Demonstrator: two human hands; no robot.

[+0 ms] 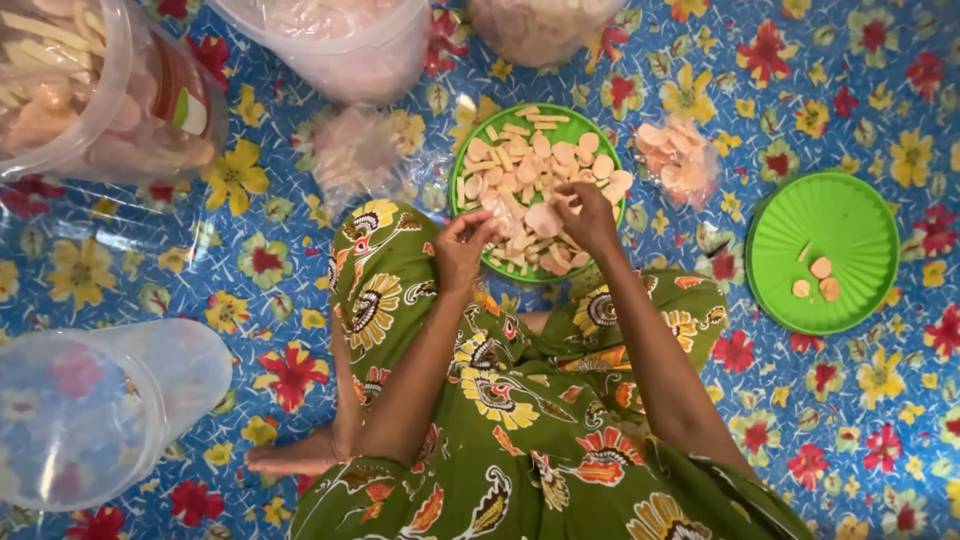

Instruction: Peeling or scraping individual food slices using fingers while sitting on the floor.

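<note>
Across the whole frame spreads a blue floor covering (120,290) printed with red and yellow flowers. Low in the centre sits the person, whose green patterned dress (500,420) fills the bottom middle, a bare foot (295,457) showing at its left edge.

At the lower left lies a large clear plastic jar (95,410) on its side, nothing visible inside. At the upper left a second clear jar (90,85) holds pale crackers, both sticks and rounds. Along the top edge are a big clear bag (340,40) of pinkish crackers and another bag (535,25) cut off by the frame.

At the right rests a green plate (860,215) with only a few cracker pieces on it. Just above the person's knees, in the upper centre, a green plate of crackers (585,128) is heaped with round and stick-shaped pieces. Left of it lies a small filled clear packet (355,155); right of it, another small packet (675,155) of pinkish rounds.

Over the near edge of the heaped plate, the left hand (462,245) has its fingers curled and pinched together at a thin clear wrapper (508,212) holding a few crackers. The right hand (585,215), fingers bent, pinches a round pale cracker (543,218) just beside that wrapper.
</note>
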